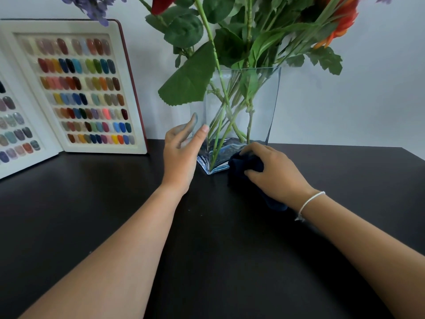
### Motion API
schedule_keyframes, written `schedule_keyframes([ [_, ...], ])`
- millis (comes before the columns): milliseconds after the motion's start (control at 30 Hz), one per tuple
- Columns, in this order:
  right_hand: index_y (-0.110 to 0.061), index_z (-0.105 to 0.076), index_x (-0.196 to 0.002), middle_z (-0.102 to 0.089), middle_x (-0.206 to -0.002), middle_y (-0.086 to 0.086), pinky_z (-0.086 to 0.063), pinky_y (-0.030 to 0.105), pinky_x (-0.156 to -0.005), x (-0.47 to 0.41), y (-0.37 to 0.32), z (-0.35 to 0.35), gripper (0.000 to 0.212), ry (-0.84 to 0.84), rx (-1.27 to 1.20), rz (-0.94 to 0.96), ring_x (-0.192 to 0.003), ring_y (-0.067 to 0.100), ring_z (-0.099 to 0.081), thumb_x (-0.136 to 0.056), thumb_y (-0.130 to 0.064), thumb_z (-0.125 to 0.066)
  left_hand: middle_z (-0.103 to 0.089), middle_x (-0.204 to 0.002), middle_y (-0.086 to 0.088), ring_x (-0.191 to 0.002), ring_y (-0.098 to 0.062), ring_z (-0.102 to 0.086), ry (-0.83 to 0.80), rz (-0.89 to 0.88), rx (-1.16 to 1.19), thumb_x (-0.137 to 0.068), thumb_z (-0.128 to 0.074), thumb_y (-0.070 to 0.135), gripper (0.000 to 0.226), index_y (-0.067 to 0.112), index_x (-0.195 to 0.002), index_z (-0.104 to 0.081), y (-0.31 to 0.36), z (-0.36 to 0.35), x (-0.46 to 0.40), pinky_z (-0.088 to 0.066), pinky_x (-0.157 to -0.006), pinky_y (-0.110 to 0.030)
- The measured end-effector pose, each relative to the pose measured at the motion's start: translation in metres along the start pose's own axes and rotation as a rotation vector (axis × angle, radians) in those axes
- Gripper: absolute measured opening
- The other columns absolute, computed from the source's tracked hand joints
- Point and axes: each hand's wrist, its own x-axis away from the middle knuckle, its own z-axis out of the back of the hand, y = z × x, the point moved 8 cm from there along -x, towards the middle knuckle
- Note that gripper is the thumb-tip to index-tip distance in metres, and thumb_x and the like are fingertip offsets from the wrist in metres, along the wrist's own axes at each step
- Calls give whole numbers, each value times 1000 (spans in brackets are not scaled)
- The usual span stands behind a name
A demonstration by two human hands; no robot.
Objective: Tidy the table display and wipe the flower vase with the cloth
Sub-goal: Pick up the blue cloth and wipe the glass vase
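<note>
Two bare forearms reach in from the bottom edge across a smooth, matte black tabletop (pixel 92 215). On the right wrist sits a thin white string bracelet (pixel 310 201).

At the far end of the tabletop stands the vase (pixel 257 107) — clear glass, flat-walled and square in section, wider at the rim than at its thick base, with one corner turned toward the camera. Green stems (pixel 220 134) cross inside it, and broad toothed leaves (pixel 188 81) spill over the rim beneath red, orange and purple blooms.

The left hand (pixel 181 153) lies against the vase's left wall, spread open; its thumb rests on the near corner edge, and its fingers show through the glass on the far side of that wall. It grips nothing else.

The right hand (pixel 273 171) is curled around a bunched, soft dark navy cloth (pixel 246 166), pressing it against the vase's lower right wall just above the base — a tail of the cloth trails on the tabletop under the wrist.

Left of the vase, apart from it, an open swatch book (pixel 76 86) leans on the wall, its white pages set with rows of glossy oval nail tips in many colours.
</note>
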Motion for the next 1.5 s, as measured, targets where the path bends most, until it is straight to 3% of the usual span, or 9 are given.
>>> schedule_keyframes([
  [167, -30, -57, -111, -61, -112, 3, -44, 31, -85, -1, 10, 24, 38, 228, -153, -5, -101, 20, -55, -80, -7, -55, -48, -121, 7, -122, -15, -49, -3, -5, 8, -80, -65, 37, 26, 45, -105, -60, -2, 0, -1, -39, -107, -45],
  [333, -19, -64, -111, -62, -111, 5, -38, 12, -88, 0, 8, 58, 34, 498, -215, 76, -100, 14, -55, -83, -3, -54, -48, -118, 10, -122, -14, -49, 3, -11, 21, -81, -65, 37, 29, 42, -108, -60, -3, 0, -3, -40, -106, -44],
  [433, -15, -61, -115, -59, -120, 7, -32, 6, -92, -5, 7, 77, 33, 635, -207, 99, -108, 14, -52, -85, -4, -52, -49, -119, 8, -121, -15, -50, 5, -8, 27, -80, -65, 37, 30, 38, -110, -61, -4, 0, -3, -40, -106, -44],
  [533, -13, -60, -118, -57, -128, 6, -32, 14, -97, -11, 7, 71, 34, 573, -130, 93, -115, 21, -52, -86, -5, -52, -49, -121, 8, -121, -13, -50, 6, -3, 25, -81, -65, 36, 31, 36, -111, -62, -4, 0, -3, -40, -106, -44],
  [667, -12, -63, -114, -61, -120, 10, -42, 32, -91, -7, 14, 53, 34, 454, 4, 71, -107, 30, -57, -84, -2, -52, -50, -127, 9, -124, -12, -48, -11, -3, 13, -81, -64, 38, 30, 41, -111, -60, -4, -1, -3, -37, -108, -44],
  [867, -24, -60, -118, -56, -129, 5, -42, 34, -91, -10, 48, 16, 39, 23, 169, -182, -116, 29, -50, -84, -9, -47, -50, -124, 14, -124, -8, -46, -15, -4, 8, -82, -63, 38, 32, 40, -114, -58, -4, -2, -3, -36, -109, -45],
  [1100, -24, -61, -116, -58, -125, 4, -39, 30, -88, -12, 54, 17, 37, 5, 76, -183, -113, 26, -52, -82, -12, -56, -50, -121, 16, -124, -9, -46, -27, -10, 14, -81, -63, 38, 25, 50, -103, -58, -4, -2, -3, -36, -109, -46],
  [1333, -25, -69, -98, -64, -106, 5, -43, 21, -81, -14, 33, 73, 36, 443, -212, -114, -94, 19, -60, -80, -6, -45, -52, -122, 15, -123, -10, -47, -21, -12, 19, -80, -64, 39, 26, 49, -104, -59, -5, -1, -3, -37, -108, -45],
  [1500, -14, -60, -115, -52, -109, 0, -25, -6, -79, -18, 8, 107, 35, 729, -288, 13, -96, 5, -45, -83, -6, -48, -53, -124, 12, -123, -12, -49, -23, -15, 43, -79, -66, 38, 25, 46, -102, -61, -5, -2, -3, -37, -108, -45],
])
